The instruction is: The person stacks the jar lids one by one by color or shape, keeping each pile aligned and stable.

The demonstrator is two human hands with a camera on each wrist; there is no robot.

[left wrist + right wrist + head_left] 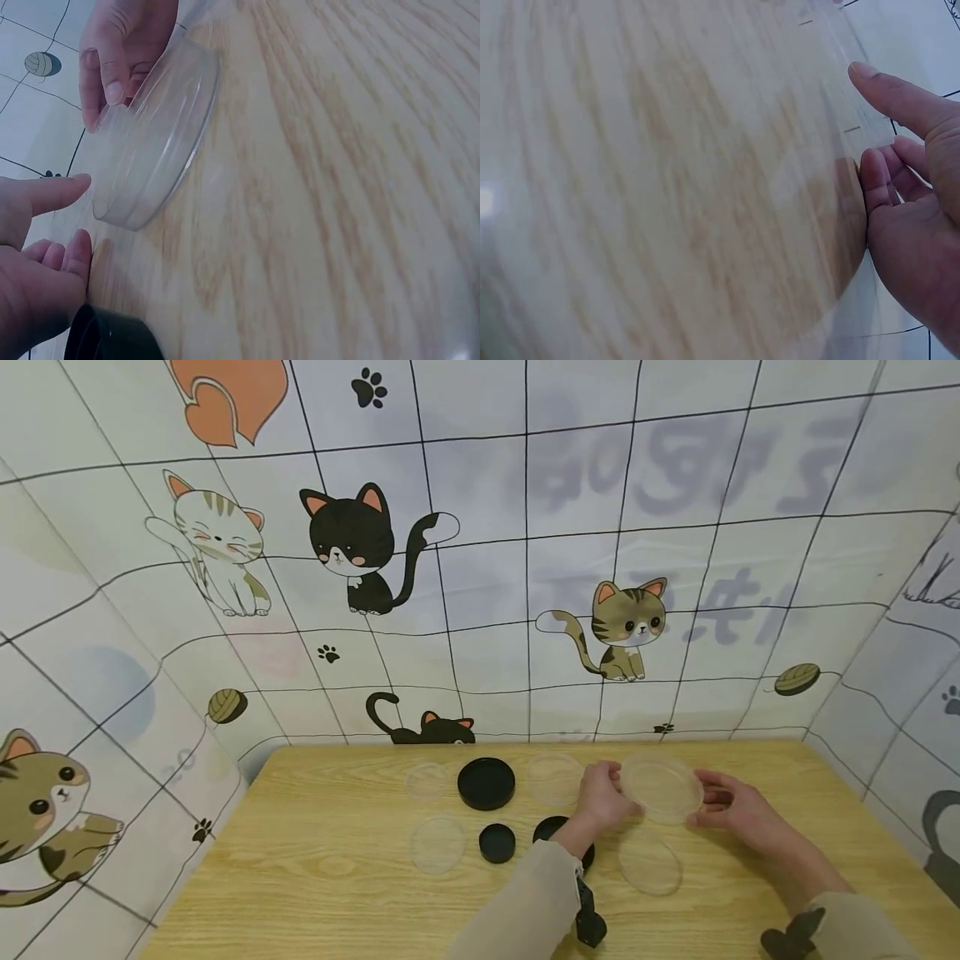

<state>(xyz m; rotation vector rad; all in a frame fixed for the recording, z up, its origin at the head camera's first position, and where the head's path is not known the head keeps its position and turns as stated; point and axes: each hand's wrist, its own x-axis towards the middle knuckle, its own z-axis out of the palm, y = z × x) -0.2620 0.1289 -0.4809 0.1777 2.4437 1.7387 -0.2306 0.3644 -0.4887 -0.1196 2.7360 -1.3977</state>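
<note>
A clear round dish (662, 789) with a low wall lies towards the back right of the table, between my two hands. My left hand (606, 797) is at its left rim, thumb and fingers spread apart; in the left wrist view the left fingertips (84, 181) point at the dish's wall (154, 142). At the opposite rim is my right hand (735, 810). Its thumb and fingers are parted at the edge, and the right thumb (900, 97) lies fairly straight along the clear wall. Just in front sits another clear disc (649, 864).
A black round piece (553, 827) is partly hidden under my left forearm. Left of it are a small black round piece (497, 843) and a larger black one (486, 783). More clear discs (438, 843) lie on the wooden table (315, 860). A cat-printed cloth wall (487, 568) stands behind.
</note>
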